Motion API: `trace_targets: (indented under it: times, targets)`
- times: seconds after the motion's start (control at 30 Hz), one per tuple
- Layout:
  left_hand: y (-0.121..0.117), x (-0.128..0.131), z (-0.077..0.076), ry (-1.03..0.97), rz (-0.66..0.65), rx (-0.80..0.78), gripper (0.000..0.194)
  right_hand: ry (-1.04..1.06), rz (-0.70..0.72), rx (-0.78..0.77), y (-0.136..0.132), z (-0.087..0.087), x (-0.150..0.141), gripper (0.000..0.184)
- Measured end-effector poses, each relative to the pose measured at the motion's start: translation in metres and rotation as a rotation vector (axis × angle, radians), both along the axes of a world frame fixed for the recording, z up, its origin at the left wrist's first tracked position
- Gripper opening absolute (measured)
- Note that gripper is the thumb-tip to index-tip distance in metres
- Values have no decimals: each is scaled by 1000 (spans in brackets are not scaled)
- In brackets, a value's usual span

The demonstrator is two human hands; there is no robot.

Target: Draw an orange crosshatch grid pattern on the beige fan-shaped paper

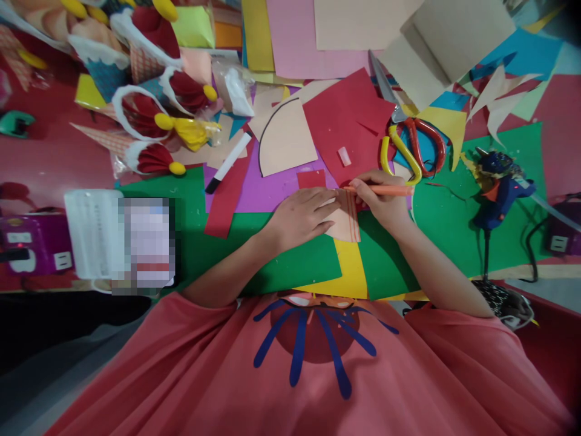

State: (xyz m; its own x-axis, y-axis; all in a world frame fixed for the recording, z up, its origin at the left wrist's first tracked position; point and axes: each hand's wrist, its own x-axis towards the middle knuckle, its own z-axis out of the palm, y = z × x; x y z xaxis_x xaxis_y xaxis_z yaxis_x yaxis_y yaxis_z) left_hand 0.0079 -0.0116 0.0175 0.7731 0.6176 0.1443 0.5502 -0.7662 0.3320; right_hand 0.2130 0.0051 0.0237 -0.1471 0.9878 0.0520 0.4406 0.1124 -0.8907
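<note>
The left hand (305, 216) lies flat over the left of the striped paper (348, 219), its grip unclenched. At the paper's upper right, the right hand (384, 198) pinches an orange marker (394, 190).

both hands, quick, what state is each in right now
Left hand: open, laid on the striped peach paper.
Right hand: closed around an orange marker.
</note>
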Motion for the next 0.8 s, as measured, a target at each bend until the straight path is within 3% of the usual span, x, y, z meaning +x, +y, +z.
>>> trace_targets:
  times: [0.23, 0.57, 0.8]
  targets:
    - [0, 0, -1, -5, 9, -31, 30, 58, 26, -21, 0, 0, 0, 18]
    - [1, 0, 0, -36, -1, 47, 29, -7, 18, 16, 1, 0, 0, 21]
    - [1, 0, -2, -49, 0, 36, 26, 31, 41, -50, 1, 1, -1, 21]
